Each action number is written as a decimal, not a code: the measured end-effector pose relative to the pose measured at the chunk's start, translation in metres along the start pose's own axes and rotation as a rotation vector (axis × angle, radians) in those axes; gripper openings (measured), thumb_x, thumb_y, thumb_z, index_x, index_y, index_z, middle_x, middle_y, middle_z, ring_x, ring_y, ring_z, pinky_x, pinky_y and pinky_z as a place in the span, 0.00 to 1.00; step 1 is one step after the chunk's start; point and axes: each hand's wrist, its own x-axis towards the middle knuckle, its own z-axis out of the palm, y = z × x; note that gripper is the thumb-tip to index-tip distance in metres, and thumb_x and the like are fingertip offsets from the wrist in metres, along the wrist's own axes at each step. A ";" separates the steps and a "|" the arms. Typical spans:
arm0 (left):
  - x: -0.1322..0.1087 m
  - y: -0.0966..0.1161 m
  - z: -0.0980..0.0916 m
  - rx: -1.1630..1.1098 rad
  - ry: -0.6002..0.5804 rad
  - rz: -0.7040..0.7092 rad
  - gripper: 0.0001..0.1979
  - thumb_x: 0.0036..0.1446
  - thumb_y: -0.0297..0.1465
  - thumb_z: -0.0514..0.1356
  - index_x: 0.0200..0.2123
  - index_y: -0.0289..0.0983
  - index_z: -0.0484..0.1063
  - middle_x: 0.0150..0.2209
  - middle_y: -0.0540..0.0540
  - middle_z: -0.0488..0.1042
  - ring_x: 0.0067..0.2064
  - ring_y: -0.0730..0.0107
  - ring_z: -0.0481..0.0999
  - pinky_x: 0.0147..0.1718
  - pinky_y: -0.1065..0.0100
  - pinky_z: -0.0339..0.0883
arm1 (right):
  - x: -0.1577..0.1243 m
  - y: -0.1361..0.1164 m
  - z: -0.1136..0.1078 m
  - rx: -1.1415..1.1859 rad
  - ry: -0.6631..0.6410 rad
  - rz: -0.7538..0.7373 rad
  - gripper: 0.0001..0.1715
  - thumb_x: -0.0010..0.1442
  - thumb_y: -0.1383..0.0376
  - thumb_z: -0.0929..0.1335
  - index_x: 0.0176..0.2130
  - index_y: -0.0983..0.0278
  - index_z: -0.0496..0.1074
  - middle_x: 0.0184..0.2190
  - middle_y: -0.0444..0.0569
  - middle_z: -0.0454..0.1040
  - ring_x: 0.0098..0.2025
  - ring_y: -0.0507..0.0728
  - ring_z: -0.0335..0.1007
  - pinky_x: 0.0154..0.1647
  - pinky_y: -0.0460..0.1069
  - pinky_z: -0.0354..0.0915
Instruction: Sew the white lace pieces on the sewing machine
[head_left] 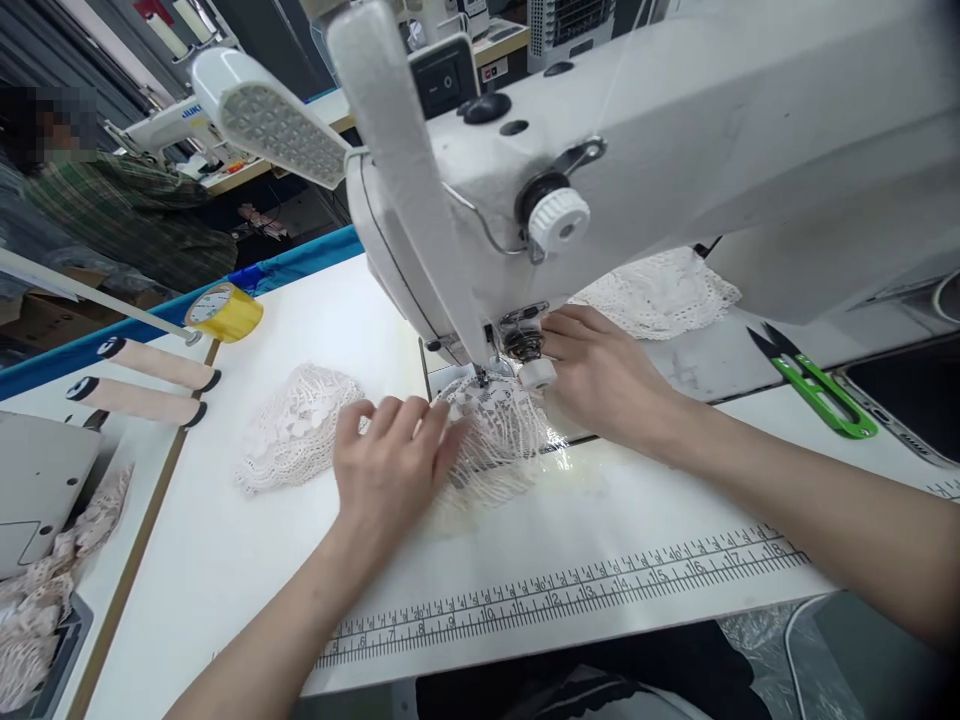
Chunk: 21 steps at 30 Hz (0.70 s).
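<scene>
Under the presser foot [482,378] of a white sewing machine lies a pale fringed lace piece [502,425]. My left hand [390,455] rests at its left edge, fingers curled and thumb against the lace. My right hand [607,380] reaches in from the right beside the needle area, its fingers stretched out; the machine's lower parts hide their tips. Left of my left hand sits another bunched lace piece [296,430]. More white lace [660,290] lies behind my right hand, beneath the machine arm.
Green thread snips [825,395] lie at right beside a dark phone [911,395]. A yellow tape roll [225,312] and two thread cones [142,400] stand at left. A printed ruler [555,600] runs along the front edge. A person [112,210] sits at another machine, back left.
</scene>
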 end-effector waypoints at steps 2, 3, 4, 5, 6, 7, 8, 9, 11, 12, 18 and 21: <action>-0.001 -0.001 -0.002 -0.031 -0.008 -0.024 0.09 0.63 0.34 0.59 0.43 0.37 0.74 0.36 0.46 0.79 0.34 0.65 0.76 0.34 0.61 0.60 | -0.001 0.000 -0.005 0.006 0.007 -0.026 0.20 0.58 0.80 0.61 0.26 0.63 0.75 0.30 0.49 0.75 0.40 0.59 0.69 0.53 0.55 0.63; -0.001 -0.001 -0.002 -0.087 -0.040 -0.025 0.11 0.64 0.35 0.58 0.46 0.36 0.73 0.39 0.45 0.79 0.36 0.65 0.77 0.32 0.63 0.61 | -0.001 0.000 -0.007 0.013 -0.002 -0.038 0.20 0.58 0.79 0.61 0.26 0.63 0.75 0.30 0.49 0.75 0.40 0.59 0.69 0.52 0.55 0.64; -0.002 0.000 -0.001 -0.140 -0.083 -0.029 0.14 0.65 0.37 0.57 0.49 0.36 0.71 0.42 0.44 0.79 0.38 0.65 0.77 0.32 0.63 0.63 | -0.002 -0.002 -0.008 0.025 -0.009 -0.055 0.20 0.58 0.79 0.61 0.25 0.63 0.76 0.30 0.49 0.75 0.41 0.59 0.69 0.50 0.54 0.65; -0.002 0.001 0.000 -0.170 -0.134 -0.043 0.18 0.65 0.39 0.55 0.52 0.35 0.70 0.45 0.43 0.78 0.41 0.63 0.78 0.33 0.63 0.64 | -0.002 -0.004 -0.009 0.041 -0.017 -0.070 0.20 0.58 0.80 0.61 0.26 0.63 0.76 0.31 0.49 0.76 0.41 0.59 0.69 0.49 0.54 0.65; -0.003 0.001 0.003 -0.167 -0.178 -0.071 0.21 0.66 0.42 0.54 0.55 0.35 0.68 0.47 0.42 0.77 0.44 0.60 0.78 0.37 0.61 0.66 | -0.003 -0.007 -0.010 0.061 -0.023 -0.084 0.21 0.57 0.80 0.61 0.26 0.64 0.77 0.33 0.49 0.77 0.42 0.59 0.69 0.49 0.54 0.65; -0.003 -0.001 0.006 -0.136 -0.206 -0.108 0.24 0.66 0.44 0.53 0.57 0.35 0.66 0.49 0.40 0.77 0.47 0.55 0.77 0.41 0.57 0.67 | -0.003 -0.010 -0.010 0.083 -0.027 -0.101 0.22 0.56 0.81 0.60 0.27 0.64 0.77 0.34 0.48 0.78 0.42 0.59 0.70 0.50 0.54 0.65; -0.003 -0.003 0.009 -0.092 -0.213 -0.148 0.26 0.66 0.46 0.52 0.59 0.34 0.65 0.51 0.38 0.76 0.50 0.50 0.75 0.46 0.52 0.66 | -0.004 -0.014 -0.010 0.106 -0.035 -0.118 0.23 0.55 0.82 0.59 0.29 0.64 0.78 0.35 0.48 0.78 0.42 0.58 0.70 0.51 0.54 0.65; -0.003 -0.005 0.011 -0.055 -0.198 -0.179 0.27 0.66 0.46 0.51 0.59 0.33 0.65 0.52 0.37 0.75 0.54 0.47 0.73 0.51 0.47 0.63 | -0.005 -0.018 -0.010 0.123 -0.042 -0.130 0.24 0.55 0.83 0.59 0.32 0.64 0.79 0.37 0.47 0.79 0.42 0.57 0.71 0.52 0.55 0.64; -0.002 -0.009 0.014 -0.050 -0.138 -0.162 0.25 0.66 0.42 0.52 0.59 0.32 0.64 0.54 0.36 0.73 0.58 0.46 0.70 0.59 0.42 0.56 | -0.006 -0.025 -0.008 0.129 -0.046 -0.142 0.25 0.56 0.83 0.58 0.36 0.64 0.79 0.40 0.47 0.80 0.43 0.56 0.72 0.54 0.55 0.63; -0.002 -0.010 0.015 -0.093 -0.115 -0.113 0.22 0.67 0.39 0.53 0.58 0.33 0.65 0.55 0.38 0.72 0.59 0.49 0.69 0.61 0.44 0.54 | -0.007 -0.027 -0.008 0.122 -0.043 -0.146 0.25 0.56 0.82 0.58 0.37 0.63 0.79 0.41 0.47 0.80 0.43 0.56 0.72 0.56 0.56 0.62; 0.001 0.004 0.017 -0.395 -0.162 0.063 0.18 0.66 0.34 0.54 0.56 0.34 0.68 0.51 0.39 0.74 0.53 0.60 0.73 0.55 0.57 0.67 | -0.008 -0.028 -0.007 0.104 -0.039 -0.116 0.23 0.60 0.80 0.58 0.38 0.63 0.78 0.37 0.45 0.80 0.39 0.55 0.73 0.59 0.57 0.59; 0.000 0.006 0.020 -0.369 -0.183 0.059 0.20 0.65 0.37 0.55 0.55 0.33 0.69 0.49 0.37 0.73 0.51 0.56 0.73 0.54 0.53 0.68 | -0.007 -0.025 -0.005 0.106 -0.060 -0.105 0.24 0.57 0.82 0.58 0.39 0.65 0.77 0.38 0.47 0.80 0.40 0.56 0.73 0.59 0.57 0.60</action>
